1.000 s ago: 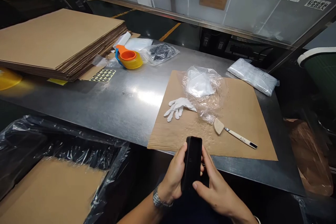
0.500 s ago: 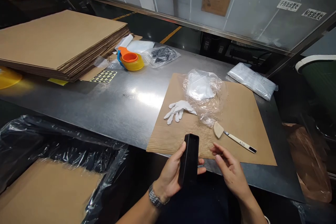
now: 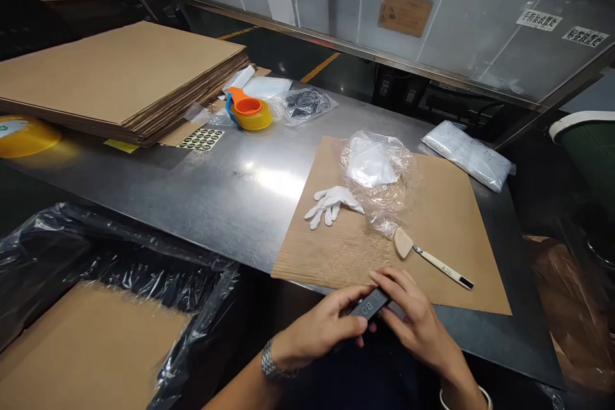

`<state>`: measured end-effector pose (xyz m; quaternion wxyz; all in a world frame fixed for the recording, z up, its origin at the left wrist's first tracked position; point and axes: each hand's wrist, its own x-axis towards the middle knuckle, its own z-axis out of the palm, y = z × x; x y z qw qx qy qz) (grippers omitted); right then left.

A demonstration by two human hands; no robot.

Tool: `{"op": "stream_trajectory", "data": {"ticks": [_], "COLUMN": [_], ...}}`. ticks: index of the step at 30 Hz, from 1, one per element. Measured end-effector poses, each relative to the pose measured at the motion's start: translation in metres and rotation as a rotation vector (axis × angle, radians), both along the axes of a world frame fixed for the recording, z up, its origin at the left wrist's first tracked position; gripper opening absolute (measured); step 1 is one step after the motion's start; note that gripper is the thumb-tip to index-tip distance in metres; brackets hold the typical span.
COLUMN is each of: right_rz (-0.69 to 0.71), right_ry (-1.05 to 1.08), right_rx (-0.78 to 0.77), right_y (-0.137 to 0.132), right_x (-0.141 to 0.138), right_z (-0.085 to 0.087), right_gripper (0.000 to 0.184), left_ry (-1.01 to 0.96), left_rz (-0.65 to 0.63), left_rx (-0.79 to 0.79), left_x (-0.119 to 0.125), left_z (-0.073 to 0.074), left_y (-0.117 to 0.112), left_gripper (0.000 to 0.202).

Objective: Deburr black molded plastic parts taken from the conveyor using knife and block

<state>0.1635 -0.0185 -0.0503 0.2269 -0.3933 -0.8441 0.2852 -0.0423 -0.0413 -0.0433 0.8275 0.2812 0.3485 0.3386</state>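
**Black box (image 3: 371, 306) in two hands, by the front edge of the brown sheet (image 3: 446, 205)**

Far to the left of the brown sheet is a yellow roll (image 3: 36, 141), with a big pile of flat cardboard (image 3: 120, 70) next to it. Left of the sheet and lower down, black plastic (image 3: 48, 246) goes around some more cardboard. A page of round stickers (image 3: 202, 139) sits left of the sheet, near the pile. Then come an orange and yellow tape holder (image 3: 254, 116) and a clear bag with black stuff in it (image 3: 307, 106), both back past the sheet's left corner.

On the sheet's left part lies a white glove (image 3: 331, 205). Just in front of the sheet's near edge, the left hand (image 3: 331, 321), with a silver watch (image 3: 271, 359), grips one end of the black box. The right hand (image 3: 408, 304) has its fingers closed on the other end. The box is tipped sideways, and the letters "BO" show on it.

Toward the sheet's back lies a crinkly clear bag (image 3: 379, 160) with something white inside. Right of the sheet's middle is a stick with a tan head (image 3: 403, 245), marked "A26". A shiny white packet (image 3: 468, 154) is by the sheet's back right corner.
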Motion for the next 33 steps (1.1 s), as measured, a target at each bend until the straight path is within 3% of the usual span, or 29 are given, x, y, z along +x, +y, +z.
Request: {"op": "stream_trajectory", "data": {"ticks": [2,4,7,9,12,14,16,18,21,24,29,33], "right_rz": [-0.074,-0.238,-0.382,-0.358,-0.183,-0.223,-0.500,-0.660,-0.653,-0.615,-0.747,-0.780], "right_ry": [0.084,0.136,0.128,0.124,0.142,0.086,-0.078,-0.405,-0.541,-0.554,-0.498,-0.380], "right_rx": [0.063,0.179,0.364,0.411,0.353,0.298,0.299,0.360,0.326,0.284,0.250,0.181], "right_y": [-0.006,-0.014,-0.034,-0.045,-0.045,-0.031,-0.008,0.016,0.039,0.044,0.035,0.014], "right_x": [-0.005,-0.011,-0.029,-0.042,-0.038,-0.015,0.018,0.050,0.080,0.089,0.086,0.069], "right_z": [0.003,-0.001,-0.011,-0.015,-0.019,-0.025,-0.037,-0.053,-0.072,-0.082,-0.077,-0.050], "right_gripper": [0.039,0.036,0.036,0.035,0.051,0.050,0.035,0.036,0.030,0.024,0.032,0.032], "left_ry": [-0.153,-0.243,-0.179,-0.088,-0.043,-0.066,-0.103,-0.139,-0.175,-0.199,-0.243,-0.294], "left_rz": [0.074,0.250,0.488,0.546,0.586,0.576,0.518,0.454,0.396,0.347,0.301,0.265], "left_rx": [-0.044,-0.027,0.053,0.036,-0.034,-0.068,-0.090,-0.096,-0.094,-0.119,-0.161,-0.179], "left_x": [-0.005,-0.004,0.008,0.020,0.030,0.029,0.026,0.024,0.023,0.023,0.022,0.024], "left_z": [-0.002,-0.005,-0.009,-0.009,-0.005,-0.003,-0.003,-0.004,-0.006,-0.005,-0.007,-0.011], "left_y": [0.002,0.003,-0.001,-0.005,-0.007,-0.008,-0.008,-0.010,-0.013,-0.016,-0.019,-0.019], "left_gripper": [0.047,0.053,0.048,0.049,0.048,0.048,0.046,0.038,0.026,0.020,0.022,0.024]}}
